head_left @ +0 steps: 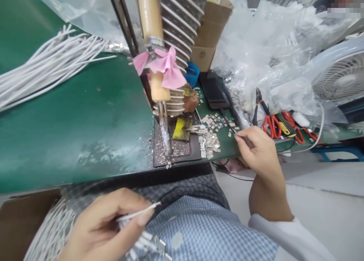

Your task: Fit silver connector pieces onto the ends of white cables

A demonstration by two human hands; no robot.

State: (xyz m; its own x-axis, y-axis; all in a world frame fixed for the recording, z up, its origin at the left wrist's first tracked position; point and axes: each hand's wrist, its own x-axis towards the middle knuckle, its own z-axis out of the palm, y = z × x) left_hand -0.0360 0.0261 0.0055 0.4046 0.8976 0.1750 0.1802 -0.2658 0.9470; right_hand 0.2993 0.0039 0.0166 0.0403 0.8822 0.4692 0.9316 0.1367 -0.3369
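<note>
My left hand [110, 223] is low in front of my lap, closed on a white cable [136, 214] whose stripped end shows fine coloured wires between thumb and finger. Below that hand, more white cables with metal connectors [159, 246] hang over the checked cloth. At the table's front edge, my right hand [257, 149] is pinched around something dark and thin that is mostly hidden. Left of its fingertips lie several small flat metal connectors [212, 139]. A soldering iron [160, 88] with a wooden handle and pink cloth tie is mounted tip down over a dark, debris-covered pad [182, 149].
A yellow sponge [182, 129] sits on the pad. White cables [57, 64] are bundled at left; others fill a box [51, 230] below. Farther right are a phone [214, 90], pliers [261, 103], red-handled scissors [272, 126], plastic bags [256, 37] and a fan [344, 77].
</note>
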